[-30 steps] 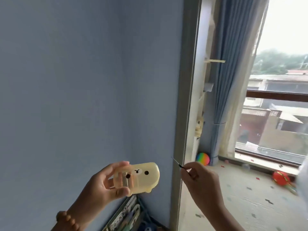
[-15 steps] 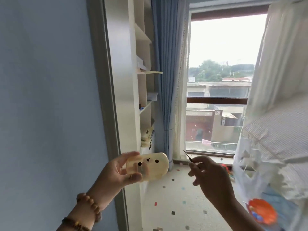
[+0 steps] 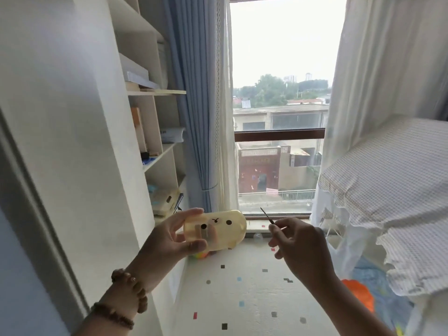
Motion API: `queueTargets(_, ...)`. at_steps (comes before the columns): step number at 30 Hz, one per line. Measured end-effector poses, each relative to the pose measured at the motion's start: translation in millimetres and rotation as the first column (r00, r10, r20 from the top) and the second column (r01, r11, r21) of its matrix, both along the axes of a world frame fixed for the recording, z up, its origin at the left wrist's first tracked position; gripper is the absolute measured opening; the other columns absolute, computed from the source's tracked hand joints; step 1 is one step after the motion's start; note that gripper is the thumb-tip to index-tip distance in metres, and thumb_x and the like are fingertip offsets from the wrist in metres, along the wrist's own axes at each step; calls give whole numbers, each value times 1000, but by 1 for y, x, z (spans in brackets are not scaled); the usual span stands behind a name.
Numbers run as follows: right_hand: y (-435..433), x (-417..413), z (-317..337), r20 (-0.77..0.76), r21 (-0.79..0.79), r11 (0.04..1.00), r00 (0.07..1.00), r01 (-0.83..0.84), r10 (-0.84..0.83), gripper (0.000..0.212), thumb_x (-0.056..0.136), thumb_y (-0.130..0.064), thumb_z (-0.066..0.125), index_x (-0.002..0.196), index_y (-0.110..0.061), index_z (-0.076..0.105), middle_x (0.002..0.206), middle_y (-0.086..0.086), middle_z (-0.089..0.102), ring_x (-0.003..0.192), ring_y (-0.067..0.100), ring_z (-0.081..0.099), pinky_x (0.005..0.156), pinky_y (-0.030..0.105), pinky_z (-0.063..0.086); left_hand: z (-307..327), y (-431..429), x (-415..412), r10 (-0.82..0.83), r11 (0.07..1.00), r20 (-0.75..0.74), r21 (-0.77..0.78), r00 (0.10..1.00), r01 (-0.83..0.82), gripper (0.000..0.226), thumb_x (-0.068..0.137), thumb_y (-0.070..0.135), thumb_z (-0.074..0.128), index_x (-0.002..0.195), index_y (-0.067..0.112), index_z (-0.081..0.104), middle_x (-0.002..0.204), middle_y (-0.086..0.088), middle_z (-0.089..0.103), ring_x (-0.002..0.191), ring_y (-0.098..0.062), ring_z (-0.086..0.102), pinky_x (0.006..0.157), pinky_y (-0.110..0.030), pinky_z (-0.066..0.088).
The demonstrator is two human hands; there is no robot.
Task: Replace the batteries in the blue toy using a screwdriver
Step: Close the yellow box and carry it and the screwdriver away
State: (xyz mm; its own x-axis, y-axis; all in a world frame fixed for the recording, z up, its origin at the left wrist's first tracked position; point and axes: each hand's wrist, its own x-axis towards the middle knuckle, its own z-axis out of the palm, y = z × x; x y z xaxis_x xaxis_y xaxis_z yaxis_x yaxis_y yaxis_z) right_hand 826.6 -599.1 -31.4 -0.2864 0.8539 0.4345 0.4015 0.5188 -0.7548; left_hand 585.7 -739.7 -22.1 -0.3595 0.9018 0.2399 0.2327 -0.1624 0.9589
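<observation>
My left hand [image 3: 169,238] holds up a pale yellow translucent case [image 3: 218,230] with a small cartoon face of two black dots on it; thumb and fingers grip its left end. My right hand [image 3: 300,248] pinches a thin screwdriver [image 3: 266,215], whose dark tip points up and to the left, a short gap away from the case. No blue toy shows clearly in view.
A white shelf unit [image 3: 155,117] with books and boxes stands on the left. A blue curtain [image 3: 194,105] and a window [image 3: 278,117] lie ahead. White netting over bedding [image 3: 388,190] fills the right. A speckled floor mat [image 3: 242,299] lies below, with an orange toy [image 3: 358,294].
The view has swung right, from the blue wall to the shelves and window. Both hands keep their hold, the case and screwdriver staying roughly the same distance apart.
</observation>
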Motion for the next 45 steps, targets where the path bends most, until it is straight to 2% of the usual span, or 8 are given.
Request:
queueTargets(9, 185, -53, 10, 57, 6, 997, 995, 79, -79, 11, 92, -29, 68, 82, -23, 70, 52, -14, 70, 37, -1, 63, 58, 29, 59, 3, 194, -82, -62, 998, 68, 11, 996, 61, 72, 60, 27, 92, 127, 29, 64, 124, 1, 70, 114, -22, 68, 86, -37, 61)
queueTargets(17, 351, -116, -2, 49, -22, 999, 998, 39, -38, 10, 91, -26, 69, 81, -24, 71, 55, -12, 72, 41, -1, 65, 58, 31, 60, 1, 351, -137, -22, 998, 60, 57, 998, 18, 77, 56, 28, 91, 128, 21, 63, 123, -1, 72, 110, -21, 70, 82, -26, 60)
queueTargets(22, 469, -160, 4, 32, -66, 997, 998, -45, 47, 13, 92, -24, 67, 79, -25, 69, 56, -10, 72, 40, 3, 66, 54, 23, 55, 5, 451, -173, 69, 994, 135, 70, 988, -79, 95, 40, 45, 99, 126, 21, 65, 125, -5, 70, 111, -26, 70, 82, -31, 61)
queueTargets(27, 582, -212, 14, 22, -102, 987, 991, -125, 128, 13, 92, -24, 68, 80, -26, 70, 55, -10, 73, 40, 4, 67, 57, 30, 59, 9, 536, -211, 168, 979, 177, 85, 970, -185, 92, 41, 43, 99, 125, 21, 66, 123, -11, 71, 110, -31, 70, 84, -40, 61)
queueTargets(31, 651, -266, 16, 3, -111, 977, 983, -183, 185, 9, 92, -23, 68, 83, -24, 71, 56, -8, 73, 42, 4, 67, 50, 16, 52, 6, 588, -252, 246, 965, 159, 49, 956, -257, 90, 44, 45, 98, 125, 23, 65, 121, -10, 72, 112, -30, 70, 94, -52, 56)
queueTargets(34, 697, -316, 12, 8, -133, 964, 972, -232, 235, 10, 91, -25, 68, 82, -25, 71, 57, -8, 74, 43, 6, 68, 53, 25, 54, 2, 625, -290, 303, 949, 120, 50, 945, -311, 89, 45, 50, 97, 125, 26, 65, 119, -7, 73, 112, -27, 70, 95, -50, 56)
queueTargets(40, 780, -423, 2, 6, -160, 944, 956, -289, 294, 13, 91, -23, 69, 78, -26, 70, 55, -9, 72, 42, 7, 67, 50, 19, 51, -11, 698, -378, 396, 913, 121, 53, 910, -404, 88, 44, 51, 96, 124, 28, 66, 119, -5, 73, 113, -23, 70, 97, -49, 55)
queueTargets(45, 831, -516, 9, 52, -174, 909, 918, -379, 393, 12, 91, -21, 69, 79, -25, 70, 57, -9, 73, 43, 9, 68, 55, 30, 55, -4, 738, -448, 493, 865, 118, 41, 862, -501, 93, 42, 53, 96, 125, 25, 64, 116, -1, 75, 108, -22, 72, 88, -46, 60)
